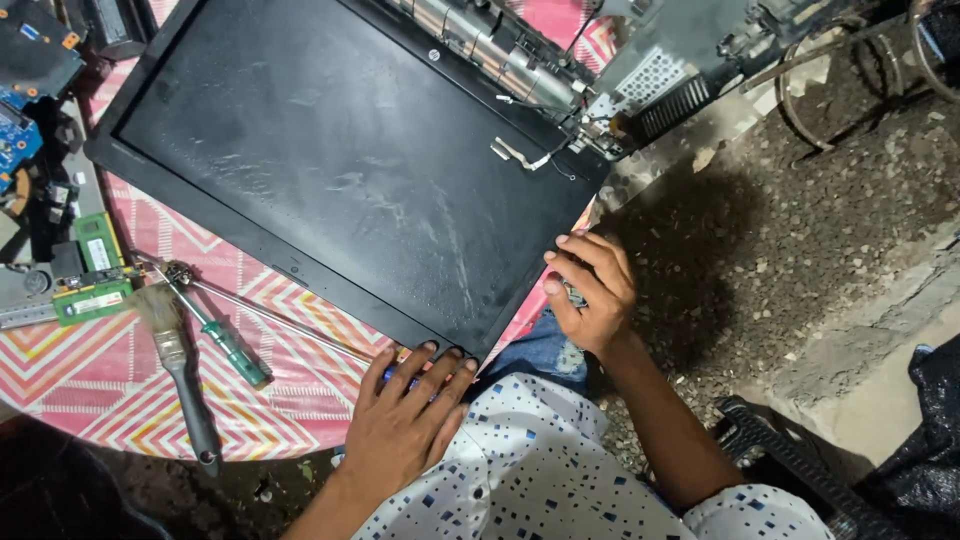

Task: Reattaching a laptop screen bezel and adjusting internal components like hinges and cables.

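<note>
The laptop lid lies flat on the desk, its near corner overhanging the edge. The left hand presses flat on that corner, fingers spread; the right hand curls round the side edge, perhaps pinching it. A screwdriver and brush lie left; open gravel floor right.

Black laptop screen, dusty grey smears across it. Beneath it, the worktop cloth zigzags pink and white. Left of the screen: green-handled screwdriver, green memory sticks.
</note>
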